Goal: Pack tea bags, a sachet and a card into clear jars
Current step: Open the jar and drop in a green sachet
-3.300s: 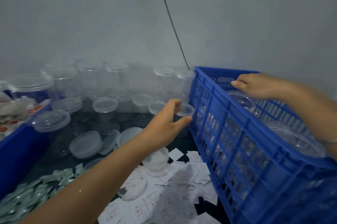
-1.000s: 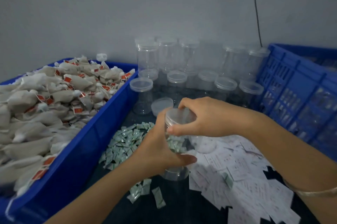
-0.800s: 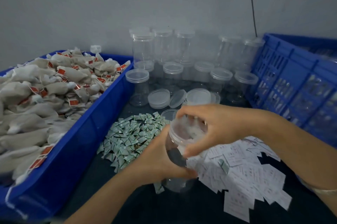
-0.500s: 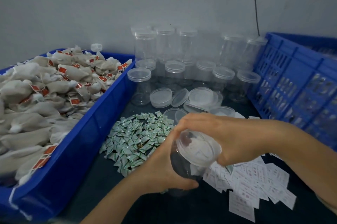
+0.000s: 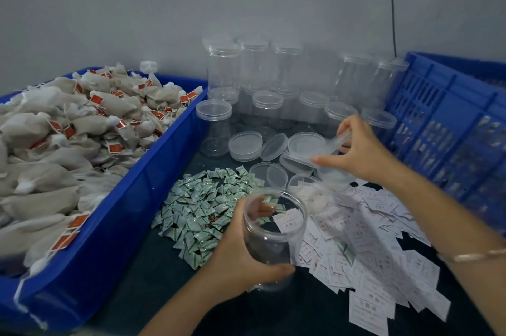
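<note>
Your left hand (image 5: 241,261) is wrapped around the open-topped clear jar (image 5: 273,237), thumb in front and fingers behind, near the tabletop's front edge at mid-width. The jar is tilted slightly. Your right hand (image 5: 358,152) pinches a clear lid (image 5: 332,143) between thumb and fingertips, above the loose lids (image 5: 245,144) toward the back. The sachets (image 5: 202,209) are piled just left of the jar, and the cards (image 5: 369,240) are scattered to its right. The tea bags (image 5: 68,130) fill the blue bin (image 5: 123,226) at the left edge. Capped jars (image 5: 268,105) line the back edge, and the blue crate (image 5: 443,116) stands at the right.
</note>
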Demonstrator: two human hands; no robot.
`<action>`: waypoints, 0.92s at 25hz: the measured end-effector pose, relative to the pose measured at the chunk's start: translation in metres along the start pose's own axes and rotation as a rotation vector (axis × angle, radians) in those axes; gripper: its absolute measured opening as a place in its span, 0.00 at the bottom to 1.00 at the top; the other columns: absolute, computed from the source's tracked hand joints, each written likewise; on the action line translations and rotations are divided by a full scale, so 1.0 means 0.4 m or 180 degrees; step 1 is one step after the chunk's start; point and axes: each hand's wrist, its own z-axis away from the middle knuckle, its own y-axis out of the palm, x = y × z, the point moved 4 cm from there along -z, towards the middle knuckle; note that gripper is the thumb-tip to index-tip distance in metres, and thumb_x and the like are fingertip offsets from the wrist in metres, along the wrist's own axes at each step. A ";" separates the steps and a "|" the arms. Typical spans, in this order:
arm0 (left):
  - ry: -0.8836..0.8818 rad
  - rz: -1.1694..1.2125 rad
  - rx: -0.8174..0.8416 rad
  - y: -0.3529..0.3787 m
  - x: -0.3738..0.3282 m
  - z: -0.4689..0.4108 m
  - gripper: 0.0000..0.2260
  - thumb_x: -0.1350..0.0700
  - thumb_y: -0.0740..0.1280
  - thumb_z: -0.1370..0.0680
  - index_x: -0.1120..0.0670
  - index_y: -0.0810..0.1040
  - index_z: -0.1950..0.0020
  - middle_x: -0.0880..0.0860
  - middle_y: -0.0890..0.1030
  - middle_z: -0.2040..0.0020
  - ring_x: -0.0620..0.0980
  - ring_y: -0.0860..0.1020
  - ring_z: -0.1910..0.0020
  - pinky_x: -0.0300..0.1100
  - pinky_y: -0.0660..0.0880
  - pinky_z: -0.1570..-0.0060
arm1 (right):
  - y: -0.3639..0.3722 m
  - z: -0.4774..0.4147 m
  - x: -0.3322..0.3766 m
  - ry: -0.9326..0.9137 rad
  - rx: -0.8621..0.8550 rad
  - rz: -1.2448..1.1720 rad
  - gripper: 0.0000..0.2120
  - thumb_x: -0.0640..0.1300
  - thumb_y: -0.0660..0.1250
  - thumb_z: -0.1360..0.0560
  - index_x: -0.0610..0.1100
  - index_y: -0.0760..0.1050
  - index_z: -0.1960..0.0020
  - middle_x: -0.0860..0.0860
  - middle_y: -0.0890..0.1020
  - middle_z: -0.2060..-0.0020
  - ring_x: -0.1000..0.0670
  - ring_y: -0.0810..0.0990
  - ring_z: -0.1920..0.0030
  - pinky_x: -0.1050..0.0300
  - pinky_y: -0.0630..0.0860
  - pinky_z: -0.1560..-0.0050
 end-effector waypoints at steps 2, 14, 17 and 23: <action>0.0108 -0.0004 -0.0072 0.004 0.006 0.012 0.45 0.50 0.82 0.42 0.34 0.61 0.32 0.37 0.73 0.38 0.39 0.70 0.33 0.29 0.67 0.37 | 0.056 -0.050 0.006 -0.0001 -0.0341 0.0018 0.24 0.53 0.81 0.34 0.47 0.69 0.50 0.49 0.70 0.43 0.49 0.74 0.46 0.60 0.70 0.55; -0.0093 0.0314 0.0063 -0.002 -0.006 -0.023 0.44 0.46 0.78 0.50 0.45 0.67 0.36 0.47 0.78 0.43 0.42 0.76 0.41 0.41 0.70 0.35 | 0.387 -0.287 0.152 -0.0042 0.0630 0.0572 0.37 0.64 0.69 0.25 0.48 0.65 0.22 0.39 0.50 0.20 0.39 0.47 0.20 0.44 0.52 0.23; -0.0330 0.0435 0.0058 -0.001 0.003 -0.030 0.44 0.44 0.78 0.50 0.45 0.67 0.35 0.45 0.78 0.43 0.40 0.76 0.41 0.45 0.69 0.33 | 0.341 -0.259 0.183 -0.0238 0.0434 0.0157 0.35 0.64 0.66 0.24 0.49 0.65 0.23 0.43 0.52 0.19 0.44 0.48 0.19 0.44 0.53 0.22; -0.0191 0.0029 0.0320 -0.011 -0.017 0.023 0.62 0.38 0.81 0.47 0.32 0.41 0.27 0.28 0.60 0.30 0.31 0.61 0.29 0.34 0.63 0.31 | 0.225 0.074 0.101 -0.0305 0.0194 -0.1951 0.17 0.68 0.61 0.25 0.61 0.82 0.47 0.66 0.83 0.47 0.68 0.79 0.45 0.63 0.70 0.44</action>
